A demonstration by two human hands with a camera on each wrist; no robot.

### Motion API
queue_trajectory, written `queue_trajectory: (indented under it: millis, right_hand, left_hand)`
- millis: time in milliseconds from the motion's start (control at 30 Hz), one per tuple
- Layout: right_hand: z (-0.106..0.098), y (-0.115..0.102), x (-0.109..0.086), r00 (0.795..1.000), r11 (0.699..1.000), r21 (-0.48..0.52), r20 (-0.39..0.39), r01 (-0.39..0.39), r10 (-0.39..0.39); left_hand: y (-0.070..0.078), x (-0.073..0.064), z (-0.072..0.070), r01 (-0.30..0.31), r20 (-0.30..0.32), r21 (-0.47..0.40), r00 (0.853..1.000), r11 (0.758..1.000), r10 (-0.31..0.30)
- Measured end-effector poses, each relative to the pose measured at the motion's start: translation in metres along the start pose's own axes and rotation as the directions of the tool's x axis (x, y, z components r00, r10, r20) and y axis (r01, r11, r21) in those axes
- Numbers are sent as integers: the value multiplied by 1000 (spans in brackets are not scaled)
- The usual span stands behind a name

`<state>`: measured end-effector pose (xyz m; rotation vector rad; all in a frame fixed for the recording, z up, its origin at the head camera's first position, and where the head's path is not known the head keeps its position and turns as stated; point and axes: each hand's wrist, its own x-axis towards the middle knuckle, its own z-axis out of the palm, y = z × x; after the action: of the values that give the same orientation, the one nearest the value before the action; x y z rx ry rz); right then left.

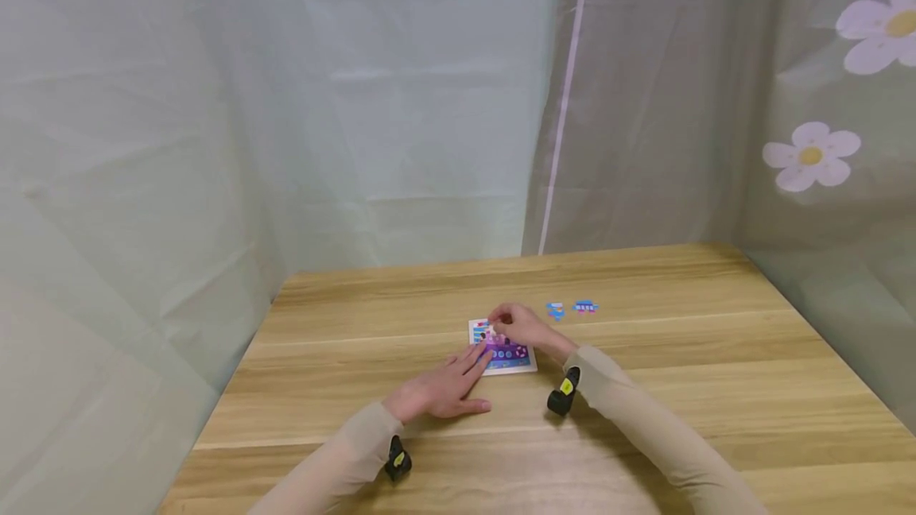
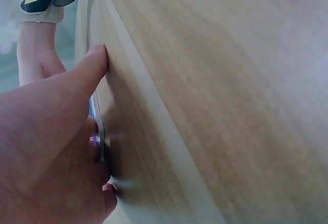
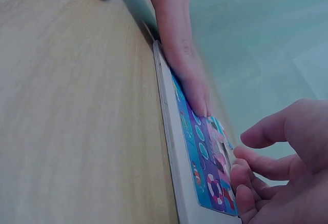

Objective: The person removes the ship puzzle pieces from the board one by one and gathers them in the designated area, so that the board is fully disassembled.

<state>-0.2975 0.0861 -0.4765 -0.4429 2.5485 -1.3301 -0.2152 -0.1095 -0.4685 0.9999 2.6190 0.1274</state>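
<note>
Steadying seems to be why your left hand [image 1: 449, 389] lies, fingers straight, on the rectangular white-bordered purple-and-blue puzzle [image 1: 510, 355] on the wood-grain counter [image 1: 644, 420]. Your right hand [image 1: 528, 327] bends narrowed fingers over its far part; whether they pinch anything, I cannot tell. Two small blue multicoloured pieces [image 1: 585, 306] lie to the right, presumably for easy reach.

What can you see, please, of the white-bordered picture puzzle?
The white-bordered picture puzzle, a stiff-looking board, lies flat on the brown wood-grained table. Its picture shows a purple band with blue circles, a striped ring and an orange fish. The bare left hand rests on it; the bare right hand is at its far side.
</note>
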Motion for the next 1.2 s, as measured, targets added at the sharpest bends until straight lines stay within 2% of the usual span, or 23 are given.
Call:
queue_trajectory:
  millis: [300,533,667,933,1200]
  right_hand:
    - [0,-1,2,999,999,33,-4,36,-36]
    - [2,0,7,999,996,75,1,45,-45]
    - [5,0,11,998,997,54,-30,50,-49]
    - [-1,0,12,996,994,107,-89,-15,25]
    - [-12,8,13,994,975,210,-63,-72,87]
  left_hand:
    - [-1,0,-1,-18,1,-17,1000,1000,18]
    - [-1,1,0,-3,1,12,1000,1000,3]
    - [-2,2,2,4,1,19,1000,1000,-4]
    - [1,1,0,11,4,19,1000,1000,-11]
    - [3,-2,-2,-6,-7,22,1000,1000,6]
